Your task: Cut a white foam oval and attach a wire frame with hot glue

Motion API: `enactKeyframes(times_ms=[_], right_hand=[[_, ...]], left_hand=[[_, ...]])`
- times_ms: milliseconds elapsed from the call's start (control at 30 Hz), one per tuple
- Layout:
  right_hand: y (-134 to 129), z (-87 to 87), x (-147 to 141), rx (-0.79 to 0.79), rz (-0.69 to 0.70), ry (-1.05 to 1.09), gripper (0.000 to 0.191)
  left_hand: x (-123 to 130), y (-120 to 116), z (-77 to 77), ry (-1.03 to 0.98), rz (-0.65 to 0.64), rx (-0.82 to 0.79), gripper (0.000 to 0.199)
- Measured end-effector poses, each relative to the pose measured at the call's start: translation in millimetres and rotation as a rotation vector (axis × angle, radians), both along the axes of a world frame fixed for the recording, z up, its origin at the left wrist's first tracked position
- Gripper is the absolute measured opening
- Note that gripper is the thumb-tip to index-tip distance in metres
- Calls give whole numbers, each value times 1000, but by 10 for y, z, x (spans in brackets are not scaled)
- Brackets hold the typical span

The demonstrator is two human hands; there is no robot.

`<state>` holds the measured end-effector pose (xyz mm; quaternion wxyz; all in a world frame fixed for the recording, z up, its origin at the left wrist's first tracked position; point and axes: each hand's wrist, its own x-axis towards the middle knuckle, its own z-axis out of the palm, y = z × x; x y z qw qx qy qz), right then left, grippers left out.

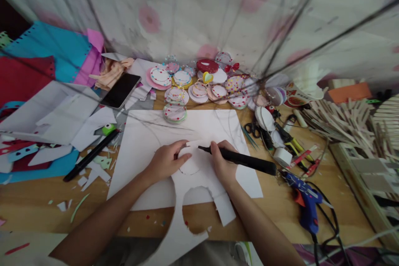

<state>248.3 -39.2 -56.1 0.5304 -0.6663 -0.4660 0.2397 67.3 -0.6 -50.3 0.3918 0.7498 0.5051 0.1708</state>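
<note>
My left hand point(166, 158) pinches the upper left edge of a cut white paper piece point(204, 178), thumb on top. A drawn circle outline shows on that piece between my hands, and a large rounded cut-out opens below it. In my right hand point(225, 162) is a thick black pen-like tool point(249, 161), its narrow tip pointing left just above the paper; whether it touches cannot be told. Beneath lies a large white sheet point(146, 126) on the wooden table. The cut piece hangs over the table's front edge.
Decorated paper discs point(175, 112) crowd the back. To the left are a phone point(121, 90), a black marker point(90, 156), coloured sheets point(62, 45) and scraps. At right are a blue glue gun point(307, 203) with cords, scissors point(253, 129), pliers point(294, 145) and wooden sticks point(346, 122).
</note>
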Motion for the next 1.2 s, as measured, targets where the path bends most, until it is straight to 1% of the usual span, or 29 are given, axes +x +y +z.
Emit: enactKeyframes(times_ms=[200, 333, 400, 467, 600, 700, 767, 1000, 1100, 1200], right_hand=[[-28, 13, -7, 29, 15, 7, 34], [-29, 21, 23, 91, -56, 54, 19], [-23, 24, 54, 116, -58, 69, 19], [-18, 30, 79, 98, 4, 80, 20], [-20, 67, 68, 35, 187, 105, 17], [-28, 99, 51, 1, 313, 43, 23], [-30, 107, 65, -4, 378, -6, 22], [-18, 124, 219, 25, 507, -82, 19], [-6, 135, 282, 39, 578, -106, 19], [5, 123, 320, 29, 619, -113, 21]], left_hand=[[-2, 7, 9, -15, 6, 0, 40], [-16, 21, -22, -95, 45, -41, 41], [-21, 25, -39, -156, 85, -70, 43], [-23, 24, -51, -178, 100, -79, 44], [-19, 20, -54, -146, 91, -57, 44], [-21, 25, -59, -170, 93, -63, 44], [-27, 30, -68, -224, 98, -93, 45], [-42, 40, -47, -345, 136, -177, 48], [-38, 46, -19, -371, 136, -207, 48], [-36, 50, -4, -373, 136, -207, 49]])
